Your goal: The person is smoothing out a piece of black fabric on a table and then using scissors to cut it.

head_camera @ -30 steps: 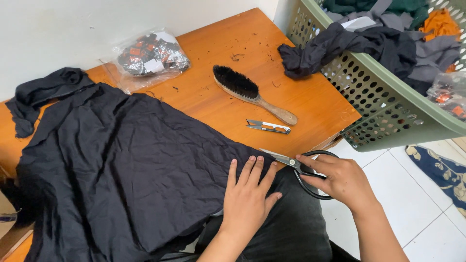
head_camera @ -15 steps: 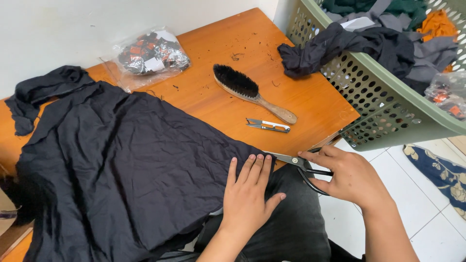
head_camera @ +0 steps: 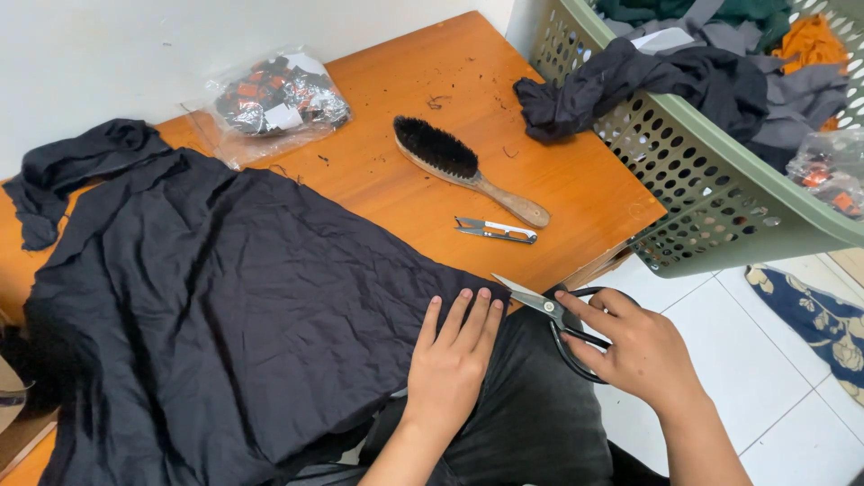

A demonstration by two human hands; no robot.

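A large black cloth [head_camera: 216,306] lies crumpled across the wooden table [head_camera: 396,189] and hangs over its near edge. My left hand [head_camera: 450,360] rests flat on the cloth's near right corner, fingers together and pointing away from me. My right hand [head_camera: 634,351] grips the black handles of a pair of scissors [head_camera: 549,315]. The silver blades point left toward the cloth's corner, just beside my left fingertips. Whether the blades touch the cloth cannot be told.
A wooden brush with black bristles [head_camera: 459,166] and small thread snips [head_camera: 495,229] lie on the table. A clear bag of dark items [head_camera: 274,99] sits at the back. A green perforated basket [head_camera: 720,207] full of clothes stands at the right, over white floor tiles.
My right hand with the scissors has shifted slightly left toward the cloth's corner. My left hand stays flat on the cloth.
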